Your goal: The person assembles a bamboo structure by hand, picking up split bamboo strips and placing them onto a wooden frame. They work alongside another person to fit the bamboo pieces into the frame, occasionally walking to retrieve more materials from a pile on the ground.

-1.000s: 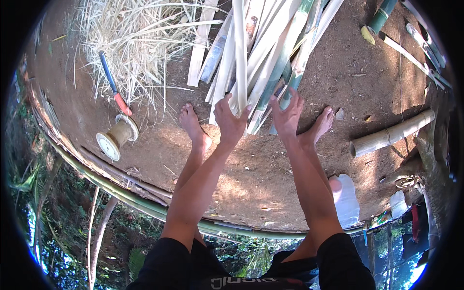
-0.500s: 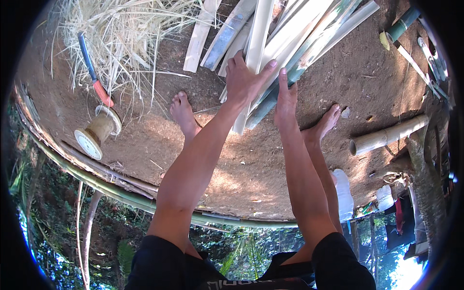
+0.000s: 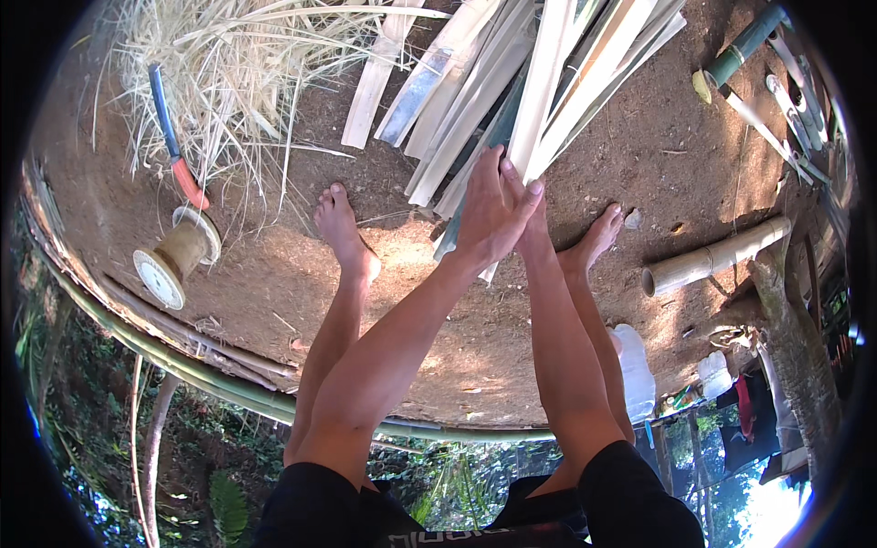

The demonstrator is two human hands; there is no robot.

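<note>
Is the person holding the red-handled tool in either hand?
No: the red-handled tool lies at the shavings pile's edge, while the left hand and right hand meet at the pale strips.

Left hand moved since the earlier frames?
Yes. Judged against the spool, the left hand has moved right, farther from it, and now overlaps the right hand in view.

Smooth bamboo strips (image 3: 541,91), rough earth (image 3: 448,365)
</note>
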